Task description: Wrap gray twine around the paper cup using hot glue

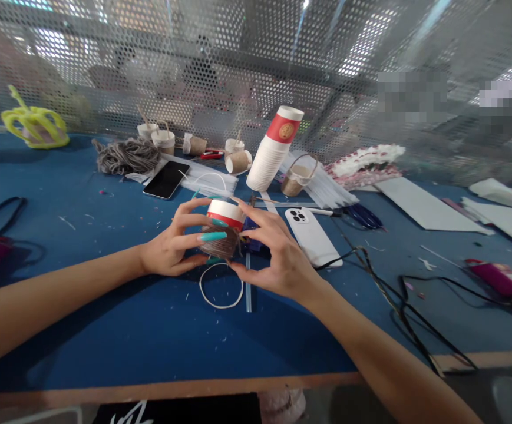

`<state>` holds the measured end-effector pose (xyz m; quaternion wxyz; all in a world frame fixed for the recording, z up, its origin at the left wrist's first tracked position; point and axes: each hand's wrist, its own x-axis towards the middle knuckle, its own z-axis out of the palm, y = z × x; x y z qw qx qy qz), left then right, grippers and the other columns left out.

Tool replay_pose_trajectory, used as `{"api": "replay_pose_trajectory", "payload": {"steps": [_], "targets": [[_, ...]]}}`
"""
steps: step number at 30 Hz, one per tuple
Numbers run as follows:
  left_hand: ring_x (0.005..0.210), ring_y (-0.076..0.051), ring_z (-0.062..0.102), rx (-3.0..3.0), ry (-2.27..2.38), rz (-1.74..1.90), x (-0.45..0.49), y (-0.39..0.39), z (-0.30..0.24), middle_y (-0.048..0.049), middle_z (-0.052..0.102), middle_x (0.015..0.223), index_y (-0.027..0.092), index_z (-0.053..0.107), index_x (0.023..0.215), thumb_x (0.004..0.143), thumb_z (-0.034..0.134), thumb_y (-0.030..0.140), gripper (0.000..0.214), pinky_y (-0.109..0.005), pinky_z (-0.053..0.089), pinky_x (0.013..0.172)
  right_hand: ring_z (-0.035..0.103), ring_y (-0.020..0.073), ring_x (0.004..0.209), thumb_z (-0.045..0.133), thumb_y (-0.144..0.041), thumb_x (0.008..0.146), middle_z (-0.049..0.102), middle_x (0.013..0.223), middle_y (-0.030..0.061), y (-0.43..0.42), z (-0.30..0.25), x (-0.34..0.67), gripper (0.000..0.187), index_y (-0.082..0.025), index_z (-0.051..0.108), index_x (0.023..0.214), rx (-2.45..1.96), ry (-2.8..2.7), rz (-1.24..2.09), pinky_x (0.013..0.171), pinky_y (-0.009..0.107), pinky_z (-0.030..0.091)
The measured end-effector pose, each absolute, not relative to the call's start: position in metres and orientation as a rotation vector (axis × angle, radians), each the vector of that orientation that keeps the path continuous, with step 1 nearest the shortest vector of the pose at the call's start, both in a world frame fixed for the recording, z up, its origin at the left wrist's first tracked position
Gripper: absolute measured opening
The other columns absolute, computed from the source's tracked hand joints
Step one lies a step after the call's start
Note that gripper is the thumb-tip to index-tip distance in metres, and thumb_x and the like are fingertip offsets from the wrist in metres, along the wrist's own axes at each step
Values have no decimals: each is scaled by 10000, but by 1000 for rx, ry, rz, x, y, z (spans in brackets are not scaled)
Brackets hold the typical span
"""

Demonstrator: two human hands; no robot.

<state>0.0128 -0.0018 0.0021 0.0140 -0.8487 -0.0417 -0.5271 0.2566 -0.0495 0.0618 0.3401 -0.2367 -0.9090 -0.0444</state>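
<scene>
Between both hands, just above the blue table, is a paper cup [225, 215] with a red band and a white end. Grey-brown yarn [220, 242] is wound around its lower part. My left hand [178, 238], with long turquoise nails, grips the cup from the left, fingers across the yarn. From the right, my right hand [277, 250] holds it, with the thumb low and the fingers near the top. Below the cup lies a loop of white cord [200, 290]. A blue object [256, 235], partly hidden, is behind my right hand.
A tall stack of paper cups [267, 159] leans behind the hands. Grey yarn [127, 156], a black phone [166, 179] and small yarn-wrapped cups are at the back. To the right lie a white phone [315, 238], black cables [383, 291] and white boards [428, 203].
</scene>
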Motion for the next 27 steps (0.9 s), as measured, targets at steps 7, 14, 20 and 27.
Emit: {"api": "replay_pose_trajectory", "payload": {"steps": [7,14,20,27], "targets": [[1382,-313,431,-2670,-131,-1613,13,-5,4,-75,529,1276,379,249,1495,889,659,261,741,-616,471,1083,473,333,1388,698,-168,814,456,1523,192,-47,60,258,533,-266,400,1245,-559,-2403,-106,1016,611,484],[1373,-264,451,-2660,-149,-1745,14,-3,0,-112,372,1420,318,226,1529,846,721,234,848,-483,500,1118,464,316,1402,714,-171,799,475,1517,184,-43,57,259,583,-264,388,1274,-512,-2343,-58,1050,596,460],[1374,-262,450,-2740,-157,-1812,14,-4,-1,-90,350,1456,394,219,1514,841,731,248,858,-485,524,1099,503,303,1378,703,-198,826,531,1451,201,-41,62,260,546,-247,409,1284,-426,-2367,-158,1017,552,508],[1365,-234,449,-2701,-107,-1849,15,-5,0,-87,366,1420,337,227,1525,846,725,229,849,-450,494,1141,540,308,1344,749,-215,794,585,1392,204,-41,60,260,599,-215,424,1297,-402,-2335,-136,1017,543,513]]}}
